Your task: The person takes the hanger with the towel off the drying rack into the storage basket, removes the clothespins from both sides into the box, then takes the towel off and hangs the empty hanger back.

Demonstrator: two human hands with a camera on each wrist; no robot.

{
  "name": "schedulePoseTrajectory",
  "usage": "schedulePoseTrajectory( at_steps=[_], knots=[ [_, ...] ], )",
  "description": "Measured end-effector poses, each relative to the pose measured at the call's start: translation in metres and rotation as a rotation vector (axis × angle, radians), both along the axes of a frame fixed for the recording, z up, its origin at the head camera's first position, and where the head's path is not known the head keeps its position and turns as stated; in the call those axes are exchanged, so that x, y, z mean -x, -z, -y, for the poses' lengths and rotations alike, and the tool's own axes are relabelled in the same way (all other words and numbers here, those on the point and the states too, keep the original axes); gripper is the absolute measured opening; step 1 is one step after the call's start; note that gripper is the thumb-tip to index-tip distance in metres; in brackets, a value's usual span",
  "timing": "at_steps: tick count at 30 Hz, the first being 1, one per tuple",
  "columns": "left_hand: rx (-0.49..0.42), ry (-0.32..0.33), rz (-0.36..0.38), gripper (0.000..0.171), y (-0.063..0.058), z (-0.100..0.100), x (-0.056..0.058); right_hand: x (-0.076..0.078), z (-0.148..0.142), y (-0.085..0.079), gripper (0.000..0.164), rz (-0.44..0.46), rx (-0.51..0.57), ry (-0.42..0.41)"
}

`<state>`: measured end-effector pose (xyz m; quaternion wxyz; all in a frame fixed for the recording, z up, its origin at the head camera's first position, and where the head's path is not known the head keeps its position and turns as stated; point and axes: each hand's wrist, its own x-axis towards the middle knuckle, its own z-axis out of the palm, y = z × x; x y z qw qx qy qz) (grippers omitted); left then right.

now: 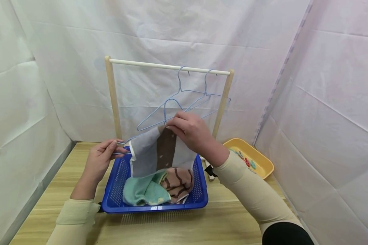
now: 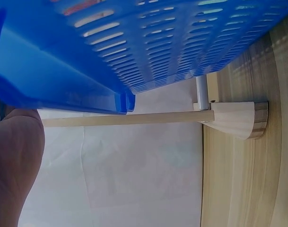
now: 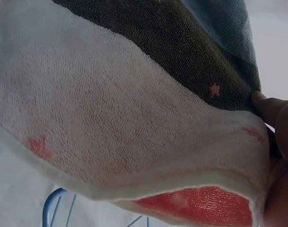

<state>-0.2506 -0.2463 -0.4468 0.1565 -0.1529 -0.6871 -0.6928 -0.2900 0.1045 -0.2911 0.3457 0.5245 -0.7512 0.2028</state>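
Note:
In the head view my left hand [image 1: 99,158] pinches the left end of a blue wire hanger [image 1: 165,110]. A small towel [image 1: 145,149], grey and white with a dark brown band, hangs draped over that hanger. My right hand [image 1: 191,131] pinches the towel's top edge near the middle, just below the hook. The right wrist view shows the towel [image 3: 96,94] close up, with red star marks and a red part by its pale hem. Beneath it, a teal towel [image 1: 144,190] and a brown-striped pink towel [image 1: 179,183] lie in a blue basket [image 1: 154,208].
A wooden rack [image 1: 111,98] with a white rail stands behind the basket. Two blue hangers [image 1: 153,114] hang on the rail's right half. A yellow tray [image 1: 265,166] with small coloured pieces stands at the right. White cloth walls surround the wooden table [image 1: 220,217].

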Motion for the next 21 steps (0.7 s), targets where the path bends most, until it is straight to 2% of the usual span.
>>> schedulePoseTrajectory(
  at_steps=[11,21],
  knots=[
    [0.026,-0.014,0.01,0.036,0.0,0.0,-0.002,-0.001,-0.002,-0.007,0.004,0.005,0.039,0.01],
    [0.021,-0.009,0.024,0.039,-0.002,-0.001,-0.002,-0.003,-0.007,-0.021,0.006,0.024,0.081,0.005]
  ],
)
